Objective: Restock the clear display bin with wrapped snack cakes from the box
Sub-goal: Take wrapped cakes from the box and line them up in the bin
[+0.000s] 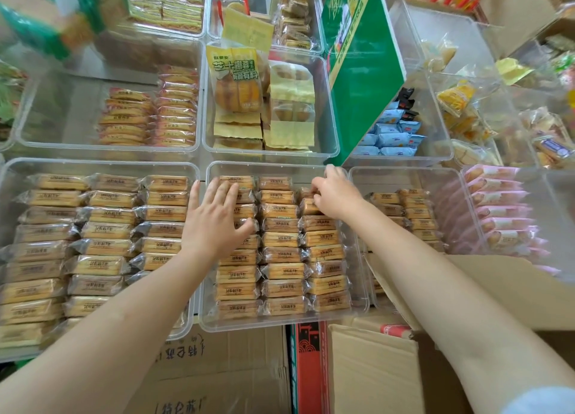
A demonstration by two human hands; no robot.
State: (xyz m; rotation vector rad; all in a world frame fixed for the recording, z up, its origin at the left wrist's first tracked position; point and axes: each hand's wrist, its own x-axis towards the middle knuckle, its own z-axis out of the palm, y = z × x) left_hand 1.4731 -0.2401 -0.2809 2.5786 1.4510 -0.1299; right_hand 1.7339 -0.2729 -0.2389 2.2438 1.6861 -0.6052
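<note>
hands in the clear bin (203,322): your left hand (214,219) flat, fingers spread on snack cakes (281,255); right hand (334,197) pinching one at the back.

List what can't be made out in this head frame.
- Cake under the right hand: fingers cover it, grip unclear.
- Left-column cakes in the centre clear bin: partly hidden by the left hand.
- Cardboard box contents: hidden by its flap and the right forearm.
- Green packaging, top left: motion-blurred.
- Wrapper print: too small to read.
</note>
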